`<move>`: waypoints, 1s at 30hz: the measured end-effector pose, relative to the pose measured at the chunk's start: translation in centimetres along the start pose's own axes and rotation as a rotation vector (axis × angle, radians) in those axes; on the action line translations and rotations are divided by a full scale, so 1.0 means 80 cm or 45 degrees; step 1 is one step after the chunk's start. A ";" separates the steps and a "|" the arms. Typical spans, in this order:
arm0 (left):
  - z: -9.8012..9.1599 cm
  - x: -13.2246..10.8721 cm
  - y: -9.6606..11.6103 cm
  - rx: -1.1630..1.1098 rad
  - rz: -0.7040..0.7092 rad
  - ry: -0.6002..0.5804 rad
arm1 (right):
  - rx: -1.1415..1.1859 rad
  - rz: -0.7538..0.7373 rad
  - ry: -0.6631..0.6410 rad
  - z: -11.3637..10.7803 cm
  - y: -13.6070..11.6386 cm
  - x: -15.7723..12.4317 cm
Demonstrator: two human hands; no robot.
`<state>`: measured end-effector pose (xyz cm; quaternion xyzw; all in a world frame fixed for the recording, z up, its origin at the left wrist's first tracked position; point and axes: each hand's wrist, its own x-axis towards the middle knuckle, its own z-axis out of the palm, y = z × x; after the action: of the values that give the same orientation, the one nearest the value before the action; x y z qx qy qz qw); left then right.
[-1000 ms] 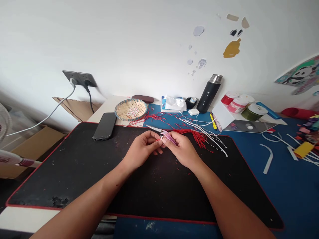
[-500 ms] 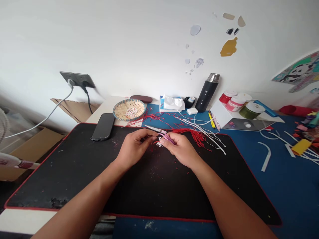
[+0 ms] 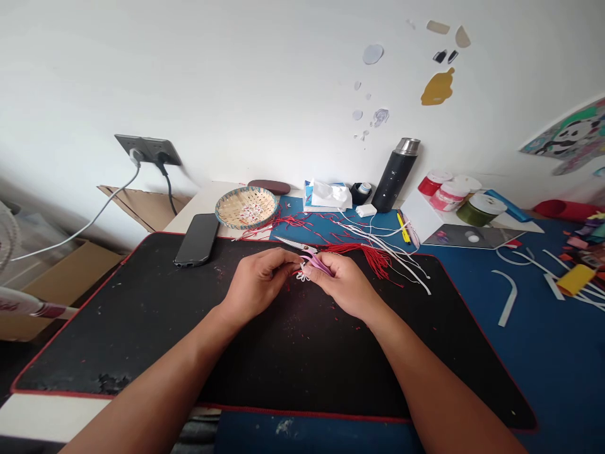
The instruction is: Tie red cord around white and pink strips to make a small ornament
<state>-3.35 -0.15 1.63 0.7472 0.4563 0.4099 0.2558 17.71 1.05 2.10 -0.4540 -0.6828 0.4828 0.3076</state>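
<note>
Over the black desk mat (image 3: pixel 283 353) both hands meet at a small white looped cord knot (image 3: pixel 301 275) with a bit of red in it. My left hand (image 3: pixel 262 274) is closed, thumb and fingers pinching the knot's left side. Purple-handled scissors (image 3: pixel 316 260) rest in my right hand (image 3: pixel 343 277), their blades pointing away and to the left. My right thumb and fingertips also touch the knot's right edge. The exact grip between the fingertips is partly hidden. Just beyond the hands lies a bundle of red cords (image 3: pixel 366 252) beside several white cords (image 3: pixel 378 236).
A woven basket (image 3: pixel 224 214) with small red and white pieces stands at the back, near a phone (image 3: pixel 196 241). Behind are a tissue pack (image 3: pixel 326 197) and a black thermos (image 3: pixel 396 176). Thread spools (image 3: pixel 479 209) stand at right; a yellow marker (image 3: pixel 404 228) lies nearer.
The hands stay close together around the knot, with only a slight shift of the left fingers. The whole view has moved a little; nothing is let go.
</note>
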 end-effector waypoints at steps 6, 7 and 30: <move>0.001 -0.001 0.001 0.023 0.009 0.020 | 0.019 -0.010 -0.003 0.001 0.000 0.000; 0.000 -0.001 0.001 0.039 0.018 0.018 | 0.019 -0.014 -0.002 0.001 0.000 0.000; 0.007 0.008 0.008 -0.509 -0.434 -0.169 | -0.065 -0.070 0.135 0.002 -0.002 0.002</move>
<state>-2.44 0.14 2.05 0.6194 0.4679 0.3928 0.4931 17.47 1.09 2.22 -0.4677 -0.6897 0.4319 0.3450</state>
